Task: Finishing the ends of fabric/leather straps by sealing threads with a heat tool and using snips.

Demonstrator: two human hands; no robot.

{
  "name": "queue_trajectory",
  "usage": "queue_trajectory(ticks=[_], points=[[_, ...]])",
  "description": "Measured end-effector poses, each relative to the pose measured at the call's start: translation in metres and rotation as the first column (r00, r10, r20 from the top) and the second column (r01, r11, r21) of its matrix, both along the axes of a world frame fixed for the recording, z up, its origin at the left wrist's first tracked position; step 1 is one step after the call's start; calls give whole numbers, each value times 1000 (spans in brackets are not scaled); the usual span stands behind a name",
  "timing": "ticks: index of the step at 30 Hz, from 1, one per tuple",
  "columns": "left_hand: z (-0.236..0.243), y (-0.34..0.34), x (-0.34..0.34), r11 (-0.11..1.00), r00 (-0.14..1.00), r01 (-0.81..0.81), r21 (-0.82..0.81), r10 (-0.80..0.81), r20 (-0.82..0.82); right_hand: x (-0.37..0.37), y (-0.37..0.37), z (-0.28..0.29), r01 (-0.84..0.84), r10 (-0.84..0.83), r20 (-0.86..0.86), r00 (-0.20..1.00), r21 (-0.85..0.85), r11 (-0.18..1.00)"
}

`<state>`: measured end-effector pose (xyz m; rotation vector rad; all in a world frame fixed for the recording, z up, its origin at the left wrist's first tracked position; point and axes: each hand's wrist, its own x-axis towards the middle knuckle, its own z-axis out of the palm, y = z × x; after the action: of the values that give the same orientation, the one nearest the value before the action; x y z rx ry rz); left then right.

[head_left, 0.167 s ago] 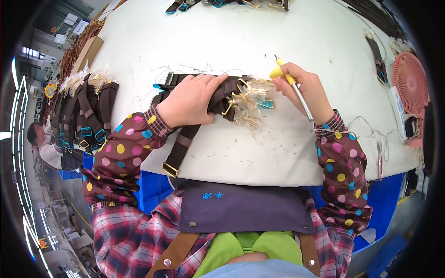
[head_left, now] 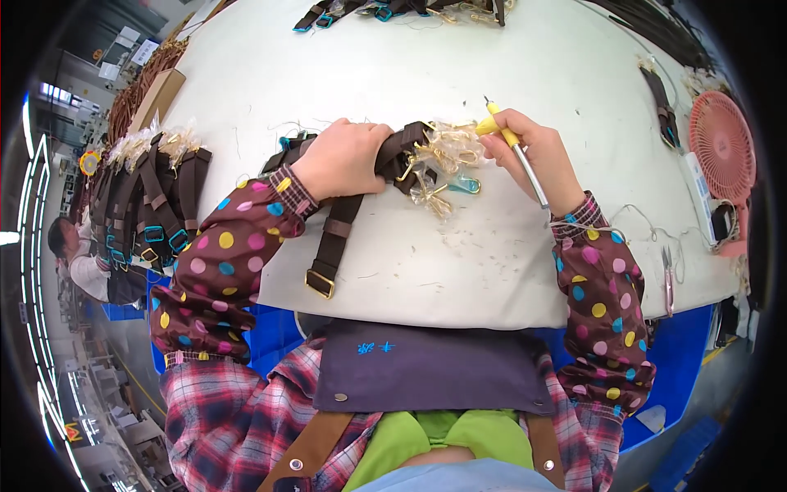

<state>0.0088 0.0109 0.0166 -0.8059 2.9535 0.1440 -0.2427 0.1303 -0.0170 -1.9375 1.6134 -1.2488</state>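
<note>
My left hand point(head_left: 340, 160) is closed round a bundle of dark brown straps point(head_left: 338, 238) at the middle of the table, with one strap hanging toward me to a gold buckle point(head_left: 320, 284). Gold hooks point(head_left: 447, 152) in clear plastic wrap and a teal piece point(head_left: 464, 185) lie at the bundle's right end. My right hand point(head_left: 537, 156) grips a yellow and silver pen-like tool point(head_left: 533, 180) with a thin tip, its cord trailing past my wrist. The tool's tip is above and right of the hooks, apart from them.
Strap piles lie at left point(head_left: 164, 189), far edge point(head_left: 385, 12) and right point(head_left: 664, 107). A pink fan point(head_left: 720, 148), power strip point(head_left: 698, 197) and scissors point(head_left: 667, 279) are at right. Blue bins point(head_left: 680, 344) sit below the table point(head_left: 574, 57). A co-worker point(head_left: 82, 258) is at far left.
My left hand has shifted up the table, its fingers now more curled round the straps. The bundle and hanging strap have moved with it. My right hand is nearly unchanged.
</note>
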Motion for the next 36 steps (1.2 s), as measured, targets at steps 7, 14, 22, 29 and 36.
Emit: queue_trajectory(ticks=[7,14,22,29,36], points=[[-14,-25,7,1000,1000,-14,-23,13,-22,-8,-9,2,70,-69,100,993,-3,998],[-2,-14,-7,992,993,-112,-50,110,-31,-13,-9,0,90,-87,129,988,-21,996],[106,-26,9,977,901,-213,17,203,-383,-29,-8,4,199,-186,258,948,-26,980],[47,-30,18,973,937,-212,-90,229,264,-11,-3,14,127,-133,261,956,43,991],[51,-35,55,914,919,-393,100,392,35,-10,-10,7,124,-144,238,961,97,988]])
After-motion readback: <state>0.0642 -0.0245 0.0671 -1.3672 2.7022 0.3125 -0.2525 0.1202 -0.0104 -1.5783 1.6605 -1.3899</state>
